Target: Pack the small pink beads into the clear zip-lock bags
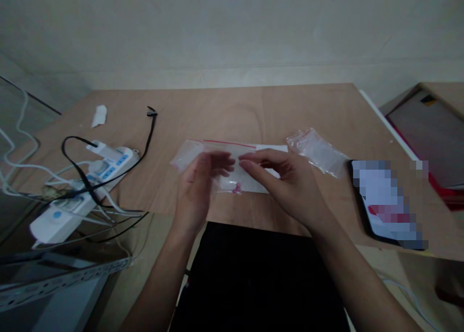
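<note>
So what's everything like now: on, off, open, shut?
White plastic power strip, plugs in it.
Black rectangular phone, lit.
Clear red-striped plastic bag, can't tell if sealed.
Clear plastic packaging near phone, wrinkled.
Left hand, half open.
Right hand, thumb and forefinger close together.

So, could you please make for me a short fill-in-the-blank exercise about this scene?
The smartphone lies to the ____ of the right hand. The zip bag showing between this and the left hand has a seal line ____ in color. The power strip has a body ____ in color.

Missing words: right; red; white.
</note>
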A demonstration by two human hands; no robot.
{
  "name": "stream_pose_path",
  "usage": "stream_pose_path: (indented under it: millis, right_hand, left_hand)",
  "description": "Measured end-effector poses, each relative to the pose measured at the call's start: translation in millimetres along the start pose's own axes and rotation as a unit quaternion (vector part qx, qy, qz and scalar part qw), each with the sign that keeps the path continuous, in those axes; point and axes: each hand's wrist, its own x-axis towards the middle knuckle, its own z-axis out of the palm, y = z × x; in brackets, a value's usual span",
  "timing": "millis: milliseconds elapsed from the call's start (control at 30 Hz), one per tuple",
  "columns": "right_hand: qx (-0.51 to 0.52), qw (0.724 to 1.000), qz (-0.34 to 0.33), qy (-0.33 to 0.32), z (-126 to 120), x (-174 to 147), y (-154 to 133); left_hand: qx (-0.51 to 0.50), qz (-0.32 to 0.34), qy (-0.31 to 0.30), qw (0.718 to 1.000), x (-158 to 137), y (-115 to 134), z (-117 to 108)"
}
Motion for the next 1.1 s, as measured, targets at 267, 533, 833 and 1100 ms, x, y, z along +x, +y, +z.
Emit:
stream_pose_path:
  millis: [267, 533, 833, 1100]
  right_hand:
    - [-0.195, 0.960, -0.189, 0.070, -7, -21, -1]
    - [-0.295, 0.913, -0.278, 0.046, -12, -29, 12]
    - [-0.146, 0.981, -0.125, 0.026, -4, -32, 4]
    - [-0.116, 0.988, -0.023, -0.096, -16, -23, -8]
  left_hand:
    - [0.156, 0.037, 0.141, 0.977, -14, 9, 20]
    - [-0.046, -0.095, -0.021, 0.994, -13, 7, 19]
    - [0.021, -0.091, -0.086, 0.992, -12, 9, 12]
    - [0.248, 0.017, -0.173, 0.953, -13, 17, 6]
